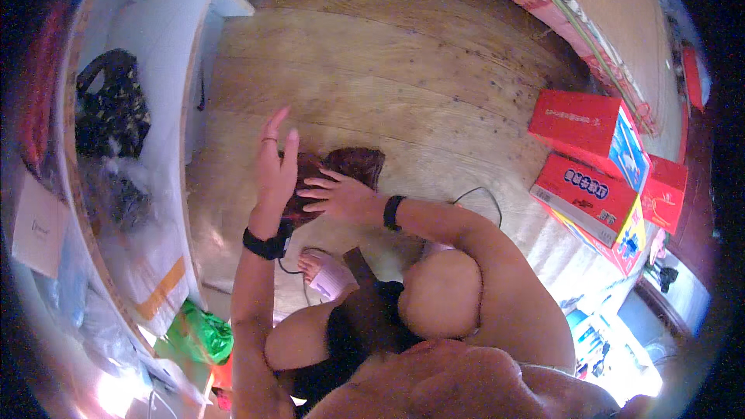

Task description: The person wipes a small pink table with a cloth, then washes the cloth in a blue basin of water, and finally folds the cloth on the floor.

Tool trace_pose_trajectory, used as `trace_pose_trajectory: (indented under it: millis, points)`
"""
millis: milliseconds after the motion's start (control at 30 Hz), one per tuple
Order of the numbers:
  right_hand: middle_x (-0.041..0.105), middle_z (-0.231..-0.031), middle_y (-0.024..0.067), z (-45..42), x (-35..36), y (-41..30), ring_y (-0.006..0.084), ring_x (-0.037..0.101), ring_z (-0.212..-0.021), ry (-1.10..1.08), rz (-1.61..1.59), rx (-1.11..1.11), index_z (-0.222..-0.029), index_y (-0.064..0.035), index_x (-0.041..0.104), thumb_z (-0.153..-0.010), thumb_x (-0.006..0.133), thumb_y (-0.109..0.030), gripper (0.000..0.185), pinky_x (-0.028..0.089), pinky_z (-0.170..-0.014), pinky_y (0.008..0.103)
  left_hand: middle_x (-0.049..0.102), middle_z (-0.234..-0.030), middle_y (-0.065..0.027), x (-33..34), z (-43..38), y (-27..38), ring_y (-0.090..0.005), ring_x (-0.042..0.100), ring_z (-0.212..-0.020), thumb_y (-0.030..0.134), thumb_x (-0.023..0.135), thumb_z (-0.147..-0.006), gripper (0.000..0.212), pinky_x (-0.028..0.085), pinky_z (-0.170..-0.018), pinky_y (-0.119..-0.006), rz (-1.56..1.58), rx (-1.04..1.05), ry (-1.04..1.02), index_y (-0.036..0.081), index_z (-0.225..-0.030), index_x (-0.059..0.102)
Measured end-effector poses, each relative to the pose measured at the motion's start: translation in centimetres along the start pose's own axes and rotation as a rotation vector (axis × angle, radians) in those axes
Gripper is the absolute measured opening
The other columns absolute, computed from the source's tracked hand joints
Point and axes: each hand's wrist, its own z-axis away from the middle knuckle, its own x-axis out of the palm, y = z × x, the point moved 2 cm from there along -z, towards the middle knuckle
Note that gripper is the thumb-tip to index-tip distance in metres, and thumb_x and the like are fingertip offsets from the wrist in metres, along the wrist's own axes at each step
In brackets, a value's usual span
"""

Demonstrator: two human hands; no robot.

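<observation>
A dark red-brown piece of cloth or a soft garment (356,163) lies bunched on the wood-look floor in front of me. My left hand (278,169), a ring on one finger and a dark band at the wrist, is raised at the cloth's left side with its fingers apart. Over the cloth my right hand (340,195) is spread, palm down; whether it presses on the cloth or hovers cannot be told. Neither hand grips anything visible. Part of the cloth is hidden behind both hands.
A white shelf unit (195,99) stands at left, holding a black patterned bag (113,105). Below it is a green plastic bag (201,334). Red boxes (582,122) are stacked at right. A thin black cable (495,203) and my foot (311,265) are on the floor.
</observation>
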Motion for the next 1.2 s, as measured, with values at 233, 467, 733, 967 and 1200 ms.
trace_pose_trajectory:
  millis: [233,467,733,967,1200]
  points:
    - [0.051,-0.151,0.0104,15.3,-14.4,13.2,0.0358,0.045,-0.138,0.166,0.311,0.844,-0.141,-0.0203,0.060,-0.098,0.053,-0.031,0.045,0.032,-0.117,0.0504,0.047,-0.151,-0.0181,-2.5,4.9,-3.0,-0.0299,0.043,-0.142,0.020,0.051,-0.106,0.044,0.034,-0.119,-0.041,-0.094,-0.092,0.099,0.002,-0.146,0.048]
    - [0.040,-0.162,0.0106,29.4,-13.9,13.7,0.0398,0.038,-0.145,0.486,0.668,1.567,-0.155,-0.0257,0.045,-0.104,0.051,-0.032,0.052,0.030,-0.116,0.0594,0.048,-0.150,-0.0179,-1.9,5.0,-0.3,-0.0275,0.047,-0.138,0.019,0.050,-0.107,0.046,0.039,-0.115,-0.039,-0.104,-0.158,0.064,0.001,-0.149,0.045]
    - [0.051,-0.151,0.0047,2.2,-7.9,7.7,0.0307,0.040,-0.144,0.148,0.259,0.526,-0.131,-0.0258,0.066,-0.096,0.060,-0.040,0.038,0.028,-0.119,0.0591,0.045,-0.153,-0.0168,2.1,1.5,1.5,-0.0263,0.045,-0.140,0.015,0.050,-0.106,0.044,0.038,-0.115,-0.039,-0.040,-0.006,-0.076,0.000,-0.147,0.045]
    - [0.058,-0.144,0.0090,-0.2,-18.7,22.4,0.0296,0.046,-0.140,0.038,0.131,0.530,-0.131,-0.0194,0.064,-0.097,0.055,-0.035,0.039,0.032,-0.119,0.0514,0.043,-0.155,-0.0166,-0.6,2.4,3.2,-0.0285,0.041,-0.144,0.014,0.049,-0.106,0.043,0.030,-0.120,-0.041,-0.129,0.000,-0.072,0.002,-0.147,0.044]
    - [0.053,-0.148,0.0136,28.3,-26.8,35.7,0.0315,0.044,-0.141,0.486,0.738,1.299,-0.138,-0.0103,0.058,-0.102,0.046,-0.030,0.043,0.030,-0.120,0.0480,0.044,-0.155,-0.0152,-3.2,7.0,1.7,-0.0285,0.045,-0.139,0.015,0.050,-0.107,0.041,0.035,-0.116,-0.040,-0.192,-0.216,0.106,0.001,-0.146,0.047]
